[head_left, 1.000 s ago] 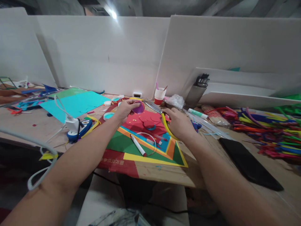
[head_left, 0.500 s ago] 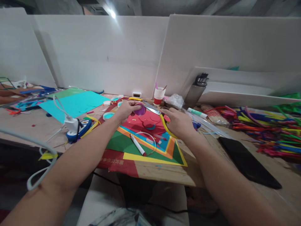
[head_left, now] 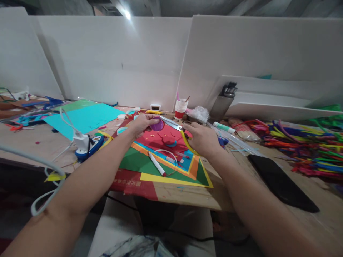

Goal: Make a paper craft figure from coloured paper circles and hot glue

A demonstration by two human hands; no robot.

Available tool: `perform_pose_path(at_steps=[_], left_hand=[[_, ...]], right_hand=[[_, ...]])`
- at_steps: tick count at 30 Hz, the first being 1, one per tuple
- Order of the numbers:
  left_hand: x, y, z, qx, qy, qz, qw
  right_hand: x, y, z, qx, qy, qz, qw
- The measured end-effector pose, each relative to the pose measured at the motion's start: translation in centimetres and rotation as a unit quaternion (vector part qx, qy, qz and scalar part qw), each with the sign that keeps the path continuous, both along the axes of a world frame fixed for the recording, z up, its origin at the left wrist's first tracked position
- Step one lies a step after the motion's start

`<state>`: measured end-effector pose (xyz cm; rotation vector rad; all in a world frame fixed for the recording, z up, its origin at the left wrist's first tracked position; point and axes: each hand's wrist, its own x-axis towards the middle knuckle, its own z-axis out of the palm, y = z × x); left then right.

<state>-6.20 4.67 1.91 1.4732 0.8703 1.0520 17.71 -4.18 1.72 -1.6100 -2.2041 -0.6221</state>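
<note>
Between the thumb and fingers of my left hand (head_left: 143, 125) is a small purple disc (head_left: 157, 124), held above the red paper. My right hand (head_left: 202, 137) grips a pair of scissors (head_left: 171, 124) with yellow handles. Their blades point left and end close to the top of the disc; whether they touch it I cannot tell. Underneath lies a stack of coloured paper (head_left: 150, 159) in red, blue, orange, green and yellow, with small cut scraps on the red sheet. A white marker with a red tip (head_left: 157, 164) rests on the stack.
A paper cup (head_left: 181, 109) holding pens stands behind my hands. To the right lie a black phone (head_left: 282, 182), a glue stick (head_left: 224, 127) and heaped pipe cleaners (head_left: 308, 146). Turquoise paper (head_left: 88, 116) and a blue power strip with a white plug (head_left: 88, 148) are at the left.
My left hand and the purple disc have shifted slightly left, and the disc has turned a little. The scissors have moved slightly left, with their blades tilted more steeply.
</note>
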Motion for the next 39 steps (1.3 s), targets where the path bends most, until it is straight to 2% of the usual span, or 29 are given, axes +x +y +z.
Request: perform_pose_path(at_steps=[13,16,21,27,31,37,39], left_hand=[[-0.4,0.3,-0.1,0.004,0.029,-0.045,0.999],[-0.1,-0.2,0.2,0.02,0.019,-0.023,0.999],[0.3,-0.7,0.1,0.117,0.008,0.036,0.992],[0.8,-0.7,-0.4,0.163,-0.005,0.05,0.985],[1.0,-0.6,-0.7,0.146,-0.005,0.048,0.988],[0.9,-0.5,-1.0,0.12,-0.015,0.064,0.991],[1.0,-0.6,-1.0,0.113,-0.011,0.065,0.991]], right_hand=[[-0.1,0.3,-0.6,-0.036,0.013,0.009,0.999],[0.2,0.7,-0.8,-0.045,0.089,0.031,0.995],[0.4,1.1,-0.9,-0.088,0.247,0.061,0.963],[-0.6,0.6,-0.9,-0.113,0.279,0.091,0.949],[-0.5,0.7,-1.2,-0.124,0.262,0.049,0.956],[0.7,1.4,-2.1,-0.156,0.177,-0.115,0.965],[0.8,1.6,-2.1,-0.147,0.178,-0.11,0.967]])
